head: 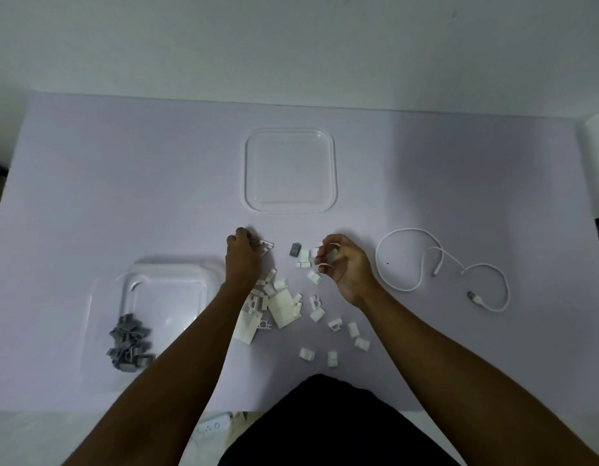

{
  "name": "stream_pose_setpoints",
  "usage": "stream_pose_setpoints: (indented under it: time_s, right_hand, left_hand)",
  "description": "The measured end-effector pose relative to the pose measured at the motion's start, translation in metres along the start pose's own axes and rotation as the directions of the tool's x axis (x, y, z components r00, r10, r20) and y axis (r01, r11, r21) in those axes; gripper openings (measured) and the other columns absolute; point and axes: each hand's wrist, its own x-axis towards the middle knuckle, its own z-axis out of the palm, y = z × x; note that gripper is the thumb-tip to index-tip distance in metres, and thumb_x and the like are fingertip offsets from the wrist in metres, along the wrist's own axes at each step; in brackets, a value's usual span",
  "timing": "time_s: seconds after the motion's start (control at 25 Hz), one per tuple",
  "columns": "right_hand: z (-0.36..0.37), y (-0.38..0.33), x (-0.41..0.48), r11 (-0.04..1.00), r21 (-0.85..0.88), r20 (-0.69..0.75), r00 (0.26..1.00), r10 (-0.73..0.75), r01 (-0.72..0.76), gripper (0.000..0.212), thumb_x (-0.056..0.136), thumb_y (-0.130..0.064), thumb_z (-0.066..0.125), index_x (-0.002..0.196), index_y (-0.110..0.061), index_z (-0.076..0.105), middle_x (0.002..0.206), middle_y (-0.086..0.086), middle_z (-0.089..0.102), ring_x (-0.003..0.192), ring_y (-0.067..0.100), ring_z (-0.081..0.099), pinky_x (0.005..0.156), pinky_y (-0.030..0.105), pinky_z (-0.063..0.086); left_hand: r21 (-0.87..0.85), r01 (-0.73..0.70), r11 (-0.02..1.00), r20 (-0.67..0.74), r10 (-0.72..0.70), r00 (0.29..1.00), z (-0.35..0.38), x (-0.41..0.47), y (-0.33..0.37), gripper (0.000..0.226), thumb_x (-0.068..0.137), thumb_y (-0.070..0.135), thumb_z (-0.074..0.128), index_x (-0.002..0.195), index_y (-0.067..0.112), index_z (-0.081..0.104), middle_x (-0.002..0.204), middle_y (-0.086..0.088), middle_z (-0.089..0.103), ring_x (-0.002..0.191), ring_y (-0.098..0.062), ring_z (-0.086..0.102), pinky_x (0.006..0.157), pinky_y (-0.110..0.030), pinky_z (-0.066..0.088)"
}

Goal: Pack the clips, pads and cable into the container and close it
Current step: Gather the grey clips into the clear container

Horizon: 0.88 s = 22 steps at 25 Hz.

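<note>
Head view, right hand [346, 264] pinches clip [332, 255], left hand [242, 254] perhaps too, lid [290, 170] beyond

We see a clear, glossy plastic container [163, 297] and lid [290, 170], matt grey clips [130, 341] and white clips [335, 322], a smooth white cable [409, 287], on a matt bench [123, 179].

Right hand [343, 265] pinching grey clip [331, 256], left hand [243, 255] beside white clips [266, 244], cable [474, 298] right

Head camera: I am wearing it, looking down toward twelve o'clock.
Nearness: I am seeing the table [89, 196] close below.
</note>
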Motion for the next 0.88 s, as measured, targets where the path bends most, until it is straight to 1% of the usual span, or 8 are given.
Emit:
stream_pose_setpoints:
  time_s: [0.12, 0.24, 0.32, 0.44, 0.6, 0.72, 0.8, 0.88]
  right_hand:
    - [0.008, 0.002, 0.010, 0.928, -0.371, -0.093, 0.993, -0.071, 0.032, 0.017, 0.086, -0.006, 0.051, 0.079, -0.004, 0.066, 0.062, 0.007, 0.056, 0.058, 0.023, 0.050, 0.051, 0.028, 0.036]
    - [0.016, 0.015, 0.027, 0.500, -0.854, -0.002, 0.959, -0.284, 0.146, 0.012, 0.086, -0.021, 0.070, 0.093, -0.012, 0.073, 0.079, 0.003, 0.068, 0.069, 0.018, 0.062, 0.066, 0.026, 0.049]
    - [0.022, 0.022, 0.034, 0.304, -0.933, 0.103, 0.954, -0.283, 0.191, 0.030, 0.085, -0.029, 0.073, 0.111, -0.014, 0.071, 0.104, 0.004, 0.073, 0.090, 0.020, 0.068, 0.082, 0.031, 0.054]
    - [0.027, 0.031, 0.041, 0.089, -0.970, 0.195, 0.944, -0.265, 0.226, 0.023, 0.082, -0.026, 0.073, 0.102, -0.015, 0.071, 0.104, 0.006, 0.072, 0.097, 0.025, 0.067, 0.081, 0.037, 0.055]
    - [0.031, 0.042, 0.040, -0.086, -0.966, 0.259, 0.919, -0.298, 0.245, 0.009, 0.082, -0.022, 0.072, 0.082, -0.015, 0.066, 0.090, 0.004, 0.067, 0.085, 0.026, 0.065, 0.065, 0.028, 0.044]
    - [0.027, 0.047, 0.038, -0.106, -0.974, 0.226, 0.923, -0.313, 0.202, 0.011, 0.083, -0.021, 0.073, 0.086, -0.012, 0.067, 0.094, 0.006, 0.066, 0.087, 0.027, 0.065, 0.068, 0.029, 0.047]
    - [0.031, 0.045, 0.032, 0.028, -0.983, 0.167, 0.937, -0.306, 0.184, 0.018, 0.080, -0.024, 0.078, 0.085, -0.010, 0.068, 0.091, 0.007, 0.069, 0.083, 0.024, 0.066, 0.070, 0.032, 0.052]
    - [0.041, 0.037, 0.023, 0.256, -0.948, 0.103, 0.942, -0.319, 0.191, 0.022, 0.078, -0.025, 0.082, 0.084, -0.008, 0.070, 0.083, 0.003, 0.069, 0.073, 0.016, 0.062, 0.064, 0.027, 0.049]
  left_hand:
    - [-0.044, 0.019, 0.999, -0.036, -0.021, 0.999, -0.003, -0.002, 0.007, 0.022, 0.100, 0.019, 0.048, 0.108, -0.001, 0.052, 0.101, -0.015, 0.055, 0.087, -0.021, 0.051, 0.071, -0.030, 0.038]
    - [-0.128, 0.035, 0.991, 0.009, -0.034, 0.999, -0.011, -0.006, 0.017, 0.022, 0.103, 0.022, 0.038, 0.090, 0.008, 0.051, 0.084, -0.004, 0.052, 0.069, -0.012, 0.048, 0.060, -0.024, 0.036]
    - [-0.400, 0.182, 0.898, 0.140, -0.136, 0.981, -0.019, -0.008, 0.024, 0.020, 0.094, 0.016, 0.040, 0.076, 0.012, 0.048, 0.072, -0.003, 0.047, 0.057, -0.013, 0.040, 0.057, -0.027, 0.036]
    - [-0.713, 0.432, 0.552, 0.394, -0.194, 0.898, -0.037, -0.021, 0.032, 0.019, 0.089, 0.015, 0.038, 0.075, 0.011, 0.050, 0.065, -0.007, 0.043, 0.050, -0.016, 0.032, 0.046, -0.025, 0.028]
    - [-0.760, 0.445, 0.474, 0.455, -0.101, 0.885, -0.051, -0.040, 0.029, 0.023, 0.092, 0.016, 0.035, 0.079, 0.009, 0.053, 0.066, -0.007, 0.048, 0.049, -0.015, 0.031, 0.044, -0.021, 0.026]
    - [-0.748, 0.454, 0.484, 0.460, -0.116, 0.880, -0.055, -0.048, 0.024, 0.022, 0.092, 0.017, 0.035, 0.081, 0.009, 0.053, 0.069, -0.009, 0.046, 0.048, -0.015, 0.031, 0.044, -0.021, 0.025]
    - [-0.755, 0.444, 0.483, 0.453, -0.108, 0.885, -0.061, -0.055, 0.022, 0.019, 0.091, 0.016, 0.035, 0.083, 0.009, 0.051, 0.071, -0.010, 0.043, 0.048, -0.015, 0.031, 0.044, -0.022, 0.025]
    - [-0.730, 0.428, 0.534, 0.438, -0.116, 0.892, -0.072, -0.060, 0.020, 0.020, 0.091, 0.016, 0.035, 0.082, 0.010, 0.052, 0.071, -0.010, 0.045, 0.048, -0.015, 0.031, 0.045, -0.022, 0.024]
